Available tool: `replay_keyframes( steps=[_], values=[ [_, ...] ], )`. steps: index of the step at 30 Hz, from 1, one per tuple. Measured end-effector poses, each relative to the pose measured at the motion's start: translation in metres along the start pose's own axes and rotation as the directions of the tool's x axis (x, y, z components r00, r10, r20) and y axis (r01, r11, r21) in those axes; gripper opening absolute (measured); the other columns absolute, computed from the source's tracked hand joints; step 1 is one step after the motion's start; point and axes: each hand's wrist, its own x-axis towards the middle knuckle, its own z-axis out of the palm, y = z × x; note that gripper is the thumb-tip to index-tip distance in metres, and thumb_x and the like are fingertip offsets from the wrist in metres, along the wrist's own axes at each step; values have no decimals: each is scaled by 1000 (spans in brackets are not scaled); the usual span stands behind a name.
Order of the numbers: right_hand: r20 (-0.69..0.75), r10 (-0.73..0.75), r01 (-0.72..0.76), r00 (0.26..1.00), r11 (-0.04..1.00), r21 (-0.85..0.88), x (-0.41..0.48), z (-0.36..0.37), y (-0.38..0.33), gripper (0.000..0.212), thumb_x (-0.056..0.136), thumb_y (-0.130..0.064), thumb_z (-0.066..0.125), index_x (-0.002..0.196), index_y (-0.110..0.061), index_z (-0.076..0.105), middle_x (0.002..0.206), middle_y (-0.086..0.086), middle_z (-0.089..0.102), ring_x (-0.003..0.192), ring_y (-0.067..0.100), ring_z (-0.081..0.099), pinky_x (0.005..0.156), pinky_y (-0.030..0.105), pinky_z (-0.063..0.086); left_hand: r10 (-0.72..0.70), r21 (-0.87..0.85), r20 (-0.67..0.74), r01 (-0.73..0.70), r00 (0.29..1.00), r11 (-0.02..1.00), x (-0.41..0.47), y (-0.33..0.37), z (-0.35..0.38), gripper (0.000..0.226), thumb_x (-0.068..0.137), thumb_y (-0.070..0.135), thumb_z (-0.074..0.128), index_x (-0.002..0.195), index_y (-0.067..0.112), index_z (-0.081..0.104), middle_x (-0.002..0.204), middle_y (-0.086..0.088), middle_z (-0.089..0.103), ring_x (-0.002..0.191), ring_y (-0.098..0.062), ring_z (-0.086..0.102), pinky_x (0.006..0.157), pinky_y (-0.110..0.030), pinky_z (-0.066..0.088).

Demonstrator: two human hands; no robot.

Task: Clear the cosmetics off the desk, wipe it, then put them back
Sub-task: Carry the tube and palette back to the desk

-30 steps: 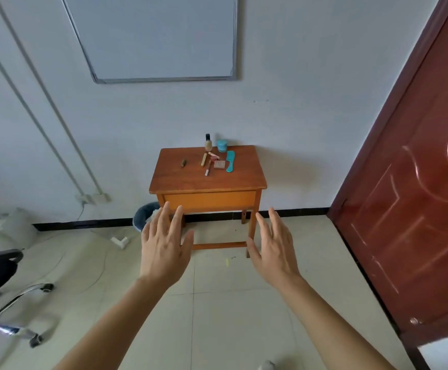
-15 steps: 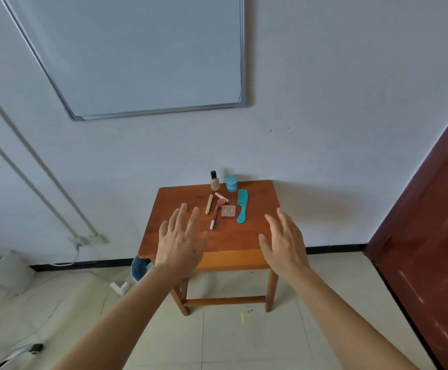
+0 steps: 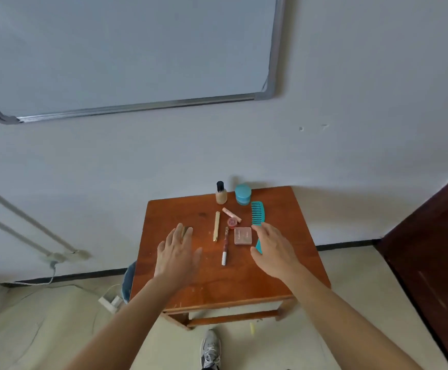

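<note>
Mostly teal, gold and pink cosmetics [image 3: 242, 236] — left hand [image 3: 177, 259], right hand [image 3: 274, 252] spread flat, empty.

Soft even daylight, wide-angle edge warping

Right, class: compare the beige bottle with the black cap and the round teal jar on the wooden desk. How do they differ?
The beige bottle with the black cap is tall and narrow; the round teal jar is squat and wide. The bottle is two-coloured; the jar is teal throughout. Both stand upright, side by side, at the back edge of the wooden desk.
</note>
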Motion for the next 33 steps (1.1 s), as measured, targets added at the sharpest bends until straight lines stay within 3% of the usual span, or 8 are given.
replay_keyframes(
  steps=[5,9,16,18,20,25,28,33],
  values=[
    [123,173,-175,977,984,13,54,18,-9,66,95,-38,58,150,-25,24,152,0,32,140,19,35,109,34,38,87,-45,163,-81,983,996,78,-15,18,63,99,54,33,153,27,17,163,0,10,150,-24,10,117,-47,20],
    [153,229,-238,961,970,43,80,43,-9,66,94,-34,61,148,-22,25,149,3,36,135,20,41,107,35,43,118,-65,278,-104,953,992,119,-19,44,61,99,52,38,150,23,24,158,-3,25,147,-27,21,115,-48,31],
    [157,142,-131,977,988,-78,100,92,2,77,91,-29,66,151,-20,17,160,7,17,149,27,16,119,44,23,61,-172,367,3,928,985,161,-1,91,53,97,49,43,137,15,41,134,-8,48,123,-27,48,94,-41,46],
    [169,102,-82,980,989,-122,103,102,5,76,90,-27,66,149,-19,20,159,9,19,148,29,17,118,46,23,1,-161,368,63,930,985,170,9,101,50,95,51,46,129,14,44,126,-8,50,115,-28,52,84,-39,49],
    [151,68,-47,986,989,-138,106,108,8,69,87,-25,69,143,-19,29,155,10,28,143,30,26,114,48,33,-58,-144,362,117,930,983,175,18,104,42,96,45,49,121,13,44,119,-9,51,109,-29,54,74,-36,45],
    [131,-2,18,991,992,-126,113,105,10,60,83,-24,74,134,-22,44,130,1,52,118,24,46,97,41,46,-75,-203,355,155,932,967,175,16,99,23,99,28,45,110,8,45,110,-14,55,94,-29,58,71,-35,45],
    [95,-17,29,995,993,-118,111,94,11,54,82,-32,72,129,-22,47,120,1,54,113,23,49,96,36,46,-124,-283,282,206,951,937,165,8,82,19,99,28,47,105,10,47,101,-8,57,80,-15,52,68,-28,40],
    [-14,55,-54,998,998,36,102,63,14,53,75,-47,68,118,-23,48,110,-1,54,103,15,54,82,28,54,-100,-418,166,162,981,894,153,4,50,13,96,28,54,99,16,48,93,-1,56,74,-13,56,55,-21,43]
  ],
)
